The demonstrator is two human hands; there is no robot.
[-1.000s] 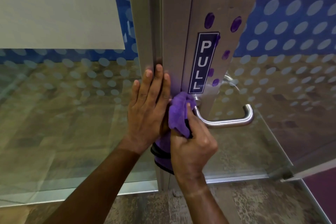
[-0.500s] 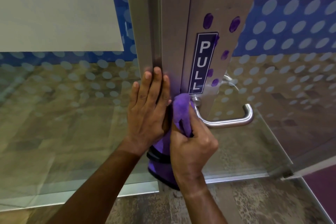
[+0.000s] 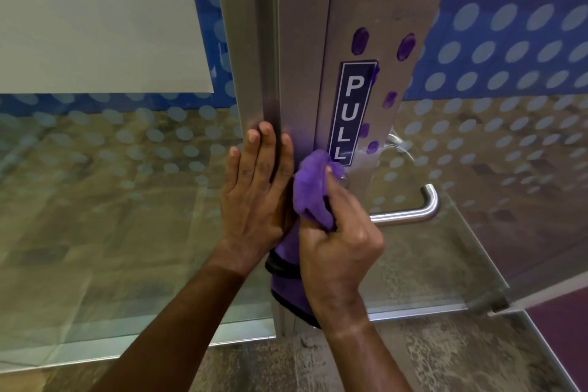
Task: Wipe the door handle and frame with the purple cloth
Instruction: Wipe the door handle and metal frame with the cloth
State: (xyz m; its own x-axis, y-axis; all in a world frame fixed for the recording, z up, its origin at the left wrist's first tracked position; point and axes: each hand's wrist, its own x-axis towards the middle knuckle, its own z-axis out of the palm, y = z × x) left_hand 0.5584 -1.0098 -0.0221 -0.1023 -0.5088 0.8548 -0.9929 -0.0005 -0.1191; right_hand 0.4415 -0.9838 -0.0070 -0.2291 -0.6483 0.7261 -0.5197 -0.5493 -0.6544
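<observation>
My right hand (image 3: 339, 251) grips the purple cloth (image 3: 310, 192) and presses its bunched top against the base of the steel lever handle (image 3: 413, 213), just under the blue PULL sticker (image 3: 351, 111). The cloth's lower part hangs down behind my wrist, showing a dark edge. My left hand (image 3: 257, 191) lies flat with fingers together on the brushed metal door frame (image 3: 299, 41), right beside the cloth. The handle's base is hidden by the cloth and my thumb.
The glass door (image 3: 496, 143) with frosted dots stands ajar to the right, its bottom corner near the floor at the right. A fixed glass panel (image 3: 111, 169) with the same dots fills the left. Speckled floor lies below.
My right hand has pushed the cloth up a little along the frame toward the sticker's lower end. My left hand has stayed flat on the frame.
</observation>
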